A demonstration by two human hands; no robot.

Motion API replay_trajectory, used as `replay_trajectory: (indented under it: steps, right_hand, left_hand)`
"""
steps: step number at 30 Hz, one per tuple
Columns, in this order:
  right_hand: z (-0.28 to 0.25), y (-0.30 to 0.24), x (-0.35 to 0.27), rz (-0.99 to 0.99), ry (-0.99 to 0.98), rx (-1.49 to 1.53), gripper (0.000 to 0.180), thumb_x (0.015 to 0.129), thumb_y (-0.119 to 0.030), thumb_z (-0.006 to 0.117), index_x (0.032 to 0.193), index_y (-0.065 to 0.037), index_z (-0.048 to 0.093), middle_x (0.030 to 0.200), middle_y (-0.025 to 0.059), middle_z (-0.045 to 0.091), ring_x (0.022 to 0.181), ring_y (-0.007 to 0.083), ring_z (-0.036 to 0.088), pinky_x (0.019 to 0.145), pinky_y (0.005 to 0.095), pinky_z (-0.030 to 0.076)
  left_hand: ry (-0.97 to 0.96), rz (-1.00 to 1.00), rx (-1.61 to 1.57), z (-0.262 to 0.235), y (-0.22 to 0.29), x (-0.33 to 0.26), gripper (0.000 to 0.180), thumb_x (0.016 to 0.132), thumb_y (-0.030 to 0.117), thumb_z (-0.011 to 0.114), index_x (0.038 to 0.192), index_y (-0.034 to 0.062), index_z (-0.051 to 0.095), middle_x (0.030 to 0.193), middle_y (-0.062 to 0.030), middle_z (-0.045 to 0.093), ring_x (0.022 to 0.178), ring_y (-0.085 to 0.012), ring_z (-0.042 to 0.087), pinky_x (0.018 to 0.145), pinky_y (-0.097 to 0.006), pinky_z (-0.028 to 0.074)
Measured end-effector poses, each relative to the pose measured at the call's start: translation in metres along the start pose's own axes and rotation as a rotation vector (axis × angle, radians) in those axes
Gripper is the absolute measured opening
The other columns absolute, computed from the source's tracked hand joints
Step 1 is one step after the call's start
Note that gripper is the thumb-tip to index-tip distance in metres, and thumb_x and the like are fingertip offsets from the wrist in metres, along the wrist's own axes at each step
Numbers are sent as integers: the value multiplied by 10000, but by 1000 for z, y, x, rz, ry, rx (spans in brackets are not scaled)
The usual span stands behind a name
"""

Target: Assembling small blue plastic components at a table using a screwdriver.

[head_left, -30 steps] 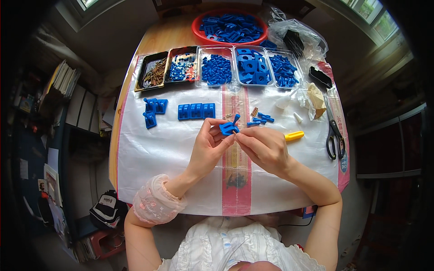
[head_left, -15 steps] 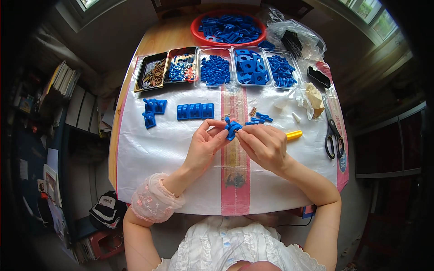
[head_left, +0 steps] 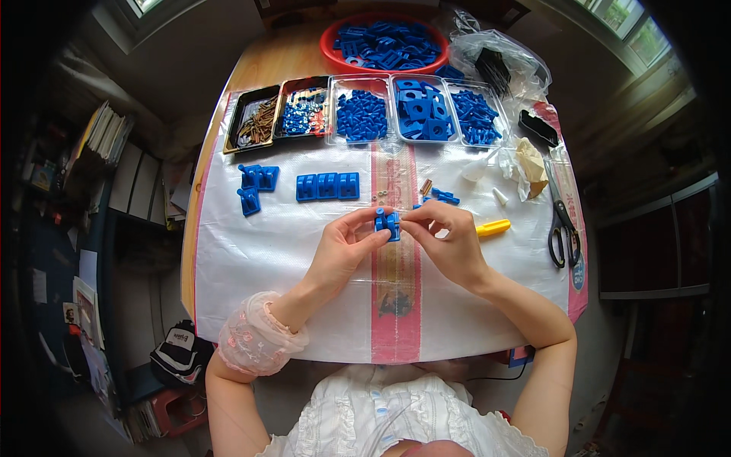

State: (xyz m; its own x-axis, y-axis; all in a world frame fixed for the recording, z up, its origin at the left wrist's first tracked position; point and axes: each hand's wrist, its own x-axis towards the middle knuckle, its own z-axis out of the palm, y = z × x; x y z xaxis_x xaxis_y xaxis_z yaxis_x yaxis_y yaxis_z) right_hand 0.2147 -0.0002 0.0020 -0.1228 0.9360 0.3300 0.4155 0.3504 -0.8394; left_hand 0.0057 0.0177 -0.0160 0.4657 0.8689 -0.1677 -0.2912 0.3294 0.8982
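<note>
Over the middle of the table, my left hand [head_left: 343, 247] grips a small blue plastic bracket [head_left: 387, 223] between thumb and fingers. My right hand [head_left: 454, 244] is closed in a pinch at the bracket's right side; whatever lies between those fingertips is too small to make out. Just beyond the hands lie loose blue plastic pieces [head_left: 445, 197], a few brass-coloured pins [head_left: 426, 186] and tiny metal nuts [head_left: 383, 193]. A yellow-handled tool [head_left: 493, 228] rests beside my right hand. To the left sit a row of blue brackets [head_left: 327, 186] and a group of blue assemblies [head_left: 257, 184].
Along the back stand black trays of screws [head_left: 255, 120] and small hardware [head_left: 304, 114], then clear trays of blue parts [head_left: 362, 116]. Behind them is a red basin [head_left: 327, 49] heaped with blue pieces. Black scissors [head_left: 561, 234], crumpled paper [head_left: 531, 165] and a plastic bag [head_left: 525, 65] lie at right.
The blue bracket has been turned from a tilted position to a more upright one in my left hand. My right fingers have shifted slightly and stay at its right side.
</note>
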Motion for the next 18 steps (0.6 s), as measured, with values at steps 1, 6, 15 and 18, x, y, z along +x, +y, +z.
replay_trajectory:
  steps: [1,6,15,18]
  right_hand:
    - [0,4,0,3,-6,32,67,883,-64,775,938,-31,755,833,75,704,661,160,649,573,287,501]
    - [0,6,1,-36,-45,1,64,903,-50,749,959,-21,741,850,87,712,681,178,653,604,290,505]
    - [5,18,-1,-30,-91,-85,91,947,-119,712,956,-32,685,814,119,700,701,261,673,619,364,503]
    - [4,15,-1,-38,-107,-127,111,949,-133,713,931,-32,672,796,125,692,684,275,671,615,373,501]
  left_hand:
    - [-11,-21,13,2,2,-1,402,969,29,695,1360,0,605,1237,-103,695,1139,-142,668,1010,-301,545]
    - [-9,-24,67,-1,2,-1,371,955,36,720,1316,33,634,1234,-108,703,1130,-144,679,994,-290,552]
    - [-37,-36,33,-3,-1,0,373,941,12,729,1300,36,633,1216,-107,710,1112,-138,685,960,-266,563]
    - [-44,-49,55,-4,1,-1,365,946,15,723,1299,34,632,1216,-104,707,1107,-141,685,977,-278,566]
